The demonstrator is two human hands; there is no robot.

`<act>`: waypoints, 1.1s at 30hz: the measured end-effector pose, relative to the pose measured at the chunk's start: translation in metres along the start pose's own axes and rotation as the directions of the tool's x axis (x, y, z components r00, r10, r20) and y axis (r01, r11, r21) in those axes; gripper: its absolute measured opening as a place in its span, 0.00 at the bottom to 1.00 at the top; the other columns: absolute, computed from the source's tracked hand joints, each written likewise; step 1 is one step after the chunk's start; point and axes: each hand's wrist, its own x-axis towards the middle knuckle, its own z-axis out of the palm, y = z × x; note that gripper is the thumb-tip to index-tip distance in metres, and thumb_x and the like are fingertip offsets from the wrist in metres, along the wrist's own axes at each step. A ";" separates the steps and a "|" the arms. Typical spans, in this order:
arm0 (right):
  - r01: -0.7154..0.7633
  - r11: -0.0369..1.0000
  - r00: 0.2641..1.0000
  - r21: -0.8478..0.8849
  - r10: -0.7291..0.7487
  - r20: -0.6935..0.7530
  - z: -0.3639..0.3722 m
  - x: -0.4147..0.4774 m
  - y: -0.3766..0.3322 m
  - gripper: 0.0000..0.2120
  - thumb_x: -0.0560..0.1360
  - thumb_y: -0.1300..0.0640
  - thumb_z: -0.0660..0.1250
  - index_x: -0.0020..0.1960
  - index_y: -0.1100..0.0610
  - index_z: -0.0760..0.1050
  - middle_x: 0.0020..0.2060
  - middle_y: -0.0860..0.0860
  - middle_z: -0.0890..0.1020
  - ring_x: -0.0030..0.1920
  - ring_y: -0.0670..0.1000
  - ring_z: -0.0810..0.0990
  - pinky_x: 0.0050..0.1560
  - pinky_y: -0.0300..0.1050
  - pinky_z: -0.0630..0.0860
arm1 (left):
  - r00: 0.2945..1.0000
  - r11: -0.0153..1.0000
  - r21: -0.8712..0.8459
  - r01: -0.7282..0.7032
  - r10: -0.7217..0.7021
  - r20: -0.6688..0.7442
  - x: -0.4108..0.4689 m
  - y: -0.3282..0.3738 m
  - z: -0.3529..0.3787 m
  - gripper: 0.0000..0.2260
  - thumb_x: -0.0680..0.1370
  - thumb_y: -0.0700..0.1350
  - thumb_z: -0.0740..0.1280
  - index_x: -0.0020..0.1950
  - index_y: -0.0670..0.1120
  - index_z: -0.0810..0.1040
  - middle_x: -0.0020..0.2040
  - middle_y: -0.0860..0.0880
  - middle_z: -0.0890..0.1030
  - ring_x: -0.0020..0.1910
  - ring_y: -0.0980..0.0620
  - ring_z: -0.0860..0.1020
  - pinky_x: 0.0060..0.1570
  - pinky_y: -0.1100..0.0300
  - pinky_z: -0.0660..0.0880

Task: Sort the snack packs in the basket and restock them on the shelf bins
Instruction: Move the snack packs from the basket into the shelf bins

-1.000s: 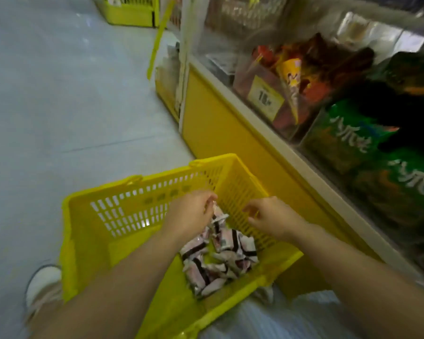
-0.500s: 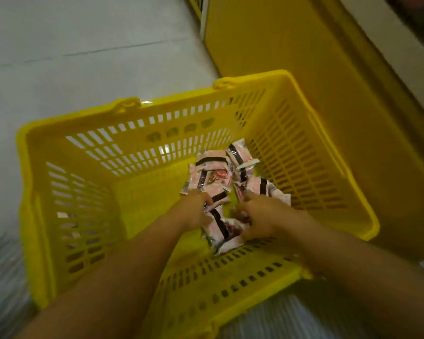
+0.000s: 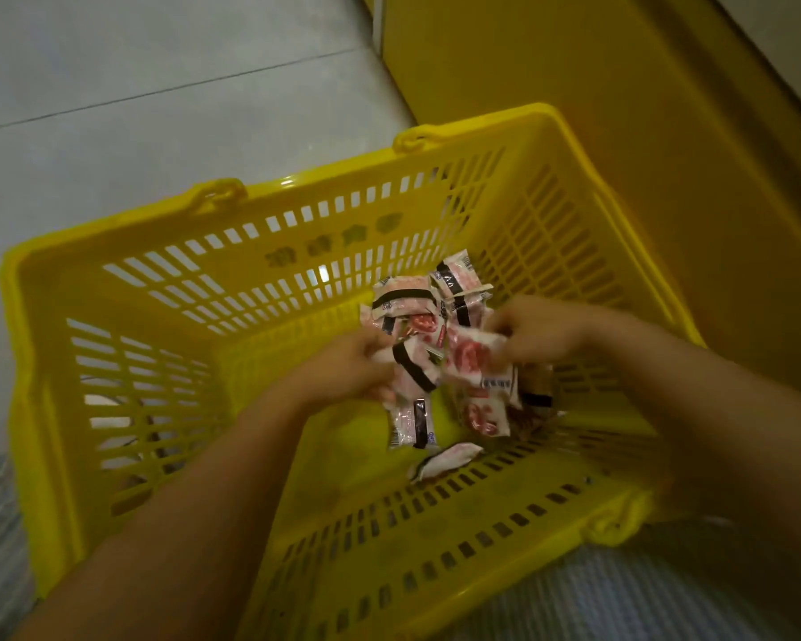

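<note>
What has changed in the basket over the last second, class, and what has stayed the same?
The view tipped down from the shelf bins into the basket. Both hands dropped among the snack packs and took hold: the left hand grips a black-banded pack, the right hand a pink pack, lifted slightly off the heap. The basket stays beside the yellow shelf base, remaining packs heaped at its right.

I see the basket (image 3: 269, 349) on the floor (image 3: 112, 85) right before me, with the shelf base (image 3: 620, 131) just beside it on the right. The snack packs (image 3: 412, 303) lie heaped in the basket's right half. My left grip (image 3: 348, 372) is at the heap's left edge and my right grip (image 3: 542, 330) at its right, both inside the basket, pinching packs.
</note>
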 end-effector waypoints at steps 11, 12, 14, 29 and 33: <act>0.030 0.551 0.962 0.834 0.211 -0.174 0.021 0.021 0.020 0.06 0.78 0.62 0.63 0.55 0.59 0.74 0.49 0.56 0.83 0.50 0.54 0.83 0.52 0.51 0.80 | 0.930 0.992 0.126 -0.016 0.061 -0.362 0.013 -0.010 -0.001 0.06 0.77 0.42 0.69 0.43 0.51 0.74 0.42 0.51 0.77 0.37 0.56 0.75 0.27 0.74 0.67; 0.018 0.518 0.959 0.855 0.233 -0.161 0.023 0.023 0.022 0.05 0.78 0.62 0.63 0.54 0.59 0.74 0.48 0.56 0.83 0.49 0.54 0.82 0.49 0.51 0.80 | 0.899 0.991 0.132 -0.011 0.067 -0.433 0.015 -0.015 0.003 0.07 0.76 0.42 0.70 0.43 0.50 0.73 0.41 0.51 0.75 0.35 0.57 0.73 0.25 0.74 0.66; 0.011 0.453 0.951 0.892 0.272 -0.150 0.023 0.027 0.024 0.04 0.79 0.61 0.62 0.52 0.58 0.73 0.47 0.56 0.83 0.48 0.54 0.82 0.44 0.49 0.80 | 0.860 0.987 0.157 -0.015 0.093 -0.502 0.019 -0.019 0.008 0.09 0.75 0.41 0.72 0.47 0.49 0.72 0.48 0.49 0.75 0.40 0.57 0.73 0.29 0.74 0.68; 0.082 0.378 0.996 0.922 0.005 -0.091 -0.006 0.009 0.015 0.12 0.73 0.64 0.62 0.56 0.60 0.71 0.42 0.54 0.85 0.43 0.52 0.85 0.40 0.47 0.82 | 0.990 0.871 -0.489 0.050 -0.107 -0.089 0.016 0.003 -0.005 0.17 0.77 0.37 0.67 0.64 0.52 0.75 0.50 0.45 0.85 0.44 0.48 0.84 0.34 0.58 0.78; 0.117 0.324 0.992 0.939 -0.081 -0.096 -0.007 0.007 0.003 0.16 0.70 0.64 0.64 0.57 0.58 0.70 0.48 0.57 0.83 0.46 0.54 0.85 0.42 0.48 0.82 | 1.000 0.804 -0.594 0.027 -0.024 0.012 0.012 0.016 -0.003 0.23 0.76 0.30 0.64 0.64 0.53 0.75 0.53 0.41 0.83 0.47 0.48 0.84 0.36 0.58 0.80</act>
